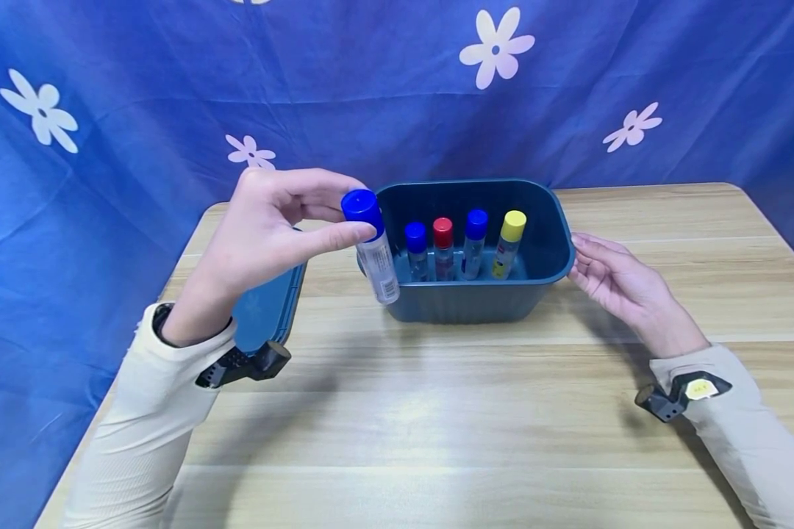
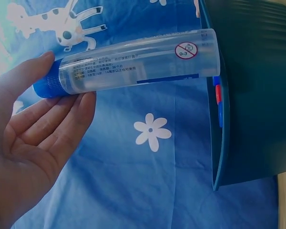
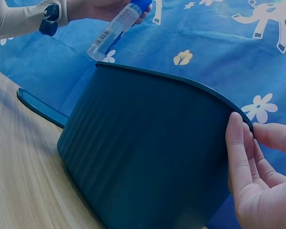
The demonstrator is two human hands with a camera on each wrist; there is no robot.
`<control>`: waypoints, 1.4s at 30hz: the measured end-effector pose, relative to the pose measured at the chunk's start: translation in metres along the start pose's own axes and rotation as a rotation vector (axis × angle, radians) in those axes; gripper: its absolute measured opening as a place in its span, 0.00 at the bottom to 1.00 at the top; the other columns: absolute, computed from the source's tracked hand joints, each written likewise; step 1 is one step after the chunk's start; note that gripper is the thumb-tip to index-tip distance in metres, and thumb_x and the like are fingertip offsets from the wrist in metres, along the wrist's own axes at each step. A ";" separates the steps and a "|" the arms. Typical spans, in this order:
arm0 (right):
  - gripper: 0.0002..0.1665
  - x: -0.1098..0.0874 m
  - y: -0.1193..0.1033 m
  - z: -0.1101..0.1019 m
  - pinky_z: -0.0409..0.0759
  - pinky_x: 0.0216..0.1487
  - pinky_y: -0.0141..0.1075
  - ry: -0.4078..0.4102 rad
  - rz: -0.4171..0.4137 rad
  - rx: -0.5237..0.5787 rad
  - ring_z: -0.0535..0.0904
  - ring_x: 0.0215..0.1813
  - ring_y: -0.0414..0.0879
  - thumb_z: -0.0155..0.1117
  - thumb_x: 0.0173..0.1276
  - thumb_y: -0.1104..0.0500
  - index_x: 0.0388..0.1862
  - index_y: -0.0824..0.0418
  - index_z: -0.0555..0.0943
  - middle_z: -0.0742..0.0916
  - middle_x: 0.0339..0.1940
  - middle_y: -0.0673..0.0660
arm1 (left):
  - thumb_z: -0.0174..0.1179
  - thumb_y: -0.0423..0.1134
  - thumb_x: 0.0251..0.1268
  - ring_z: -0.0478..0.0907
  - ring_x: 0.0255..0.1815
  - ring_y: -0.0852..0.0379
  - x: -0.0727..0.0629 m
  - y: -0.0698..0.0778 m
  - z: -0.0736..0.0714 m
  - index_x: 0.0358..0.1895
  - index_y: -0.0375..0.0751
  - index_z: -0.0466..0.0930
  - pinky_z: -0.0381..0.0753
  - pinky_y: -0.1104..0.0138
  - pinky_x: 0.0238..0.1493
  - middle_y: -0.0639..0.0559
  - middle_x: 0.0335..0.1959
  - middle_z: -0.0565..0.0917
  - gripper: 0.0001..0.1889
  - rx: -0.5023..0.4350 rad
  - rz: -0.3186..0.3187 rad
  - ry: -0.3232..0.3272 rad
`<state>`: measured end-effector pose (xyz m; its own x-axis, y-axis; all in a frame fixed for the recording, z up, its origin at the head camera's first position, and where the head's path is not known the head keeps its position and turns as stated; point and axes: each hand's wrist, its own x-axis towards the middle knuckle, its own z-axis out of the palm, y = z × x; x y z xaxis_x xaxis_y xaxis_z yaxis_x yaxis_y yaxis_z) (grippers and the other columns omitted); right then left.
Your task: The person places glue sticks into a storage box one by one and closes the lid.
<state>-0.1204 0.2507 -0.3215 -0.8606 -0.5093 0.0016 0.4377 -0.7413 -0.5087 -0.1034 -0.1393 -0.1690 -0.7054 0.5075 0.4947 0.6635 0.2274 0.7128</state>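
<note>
My left hand [image 1: 267, 220] pinches a clear plastic tube by its blue cap [image 1: 360, 209], thumb on one side and fingers on the other. The tube [image 2: 143, 62] hangs tilted, cap up, in front of the left end of a dark teal storage bin [image 1: 463, 305]. Standing in a row inside the bin are smaller-looking clear tubes with blue, red [image 1: 443, 234], blue and yellow [image 1: 513, 226] caps. At the bin's right end my right hand [image 1: 618, 286] grips the rim, its thumb outside the wall in the right wrist view.
A flat blue lid [image 1: 265, 308] lies on the wooden table [image 1: 423, 411] left of the bin, partly behind my left wrist. Blue cloth [image 1: 370, 95] with white flowers hangs along the table's back and left side.
</note>
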 end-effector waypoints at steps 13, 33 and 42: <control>0.16 0.000 0.000 -0.002 0.85 0.43 0.37 0.042 -0.005 0.005 0.83 0.39 0.51 0.42 0.77 0.69 0.47 0.75 0.79 0.85 0.39 0.65 | 0.71 0.19 0.45 0.87 0.33 0.53 0.001 -0.003 0.001 0.42 0.30 0.85 0.84 0.67 0.37 0.47 0.32 0.88 0.16 0.064 0.014 0.000; 0.16 0.001 0.000 -0.002 0.84 0.44 0.36 0.018 0.003 0.002 0.83 0.39 0.51 0.41 0.78 0.69 0.47 0.75 0.78 0.85 0.39 0.66 | 0.71 0.20 0.47 0.86 0.33 0.55 0.005 -0.004 0.000 0.42 0.29 0.85 0.84 0.68 0.38 0.50 0.32 0.88 0.15 0.074 0.003 -0.003; 0.16 0.000 -0.001 0.001 0.84 0.43 0.35 0.018 0.012 -0.003 0.83 0.39 0.51 0.41 0.78 0.68 0.47 0.74 0.78 0.85 0.39 0.65 | 0.71 0.21 0.48 0.86 0.33 0.55 0.008 -0.001 -0.001 0.42 0.30 0.85 0.84 0.68 0.37 0.50 0.32 0.88 0.14 0.077 -0.011 0.004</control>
<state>-0.1210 0.2511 -0.3205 -0.8600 -0.5100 -0.0194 0.4469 -0.7341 -0.5113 -0.1102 -0.1363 -0.1647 -0.7139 0.5016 0.4886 0.6724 0.2961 0.6784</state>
